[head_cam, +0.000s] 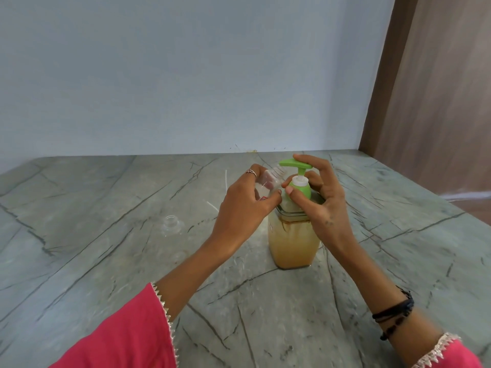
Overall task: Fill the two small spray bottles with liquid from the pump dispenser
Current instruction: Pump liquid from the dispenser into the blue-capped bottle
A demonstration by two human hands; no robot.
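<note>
A square clear pump dispenser (293, 243) with yellowish-brown liquid and a green pump head (295, 163) stands in the middle of the counter. My right hand (318, 197) grips its green collar, with fingers over the pump head. My left hand (244, 205) holds a small clear spray bottle (87, 179) tilted, its threaded open neck just under the green spout. A second small clear bottle (172, 224) stands uncapped to the left on the counter.
Two thin white tubes (226, 181) (212, 205) lie on the grey marble counter (106, 261) behind my left hand. A pale blue wall closes the back; a brown wooden panel (430, 102) stands at the right.
</note>
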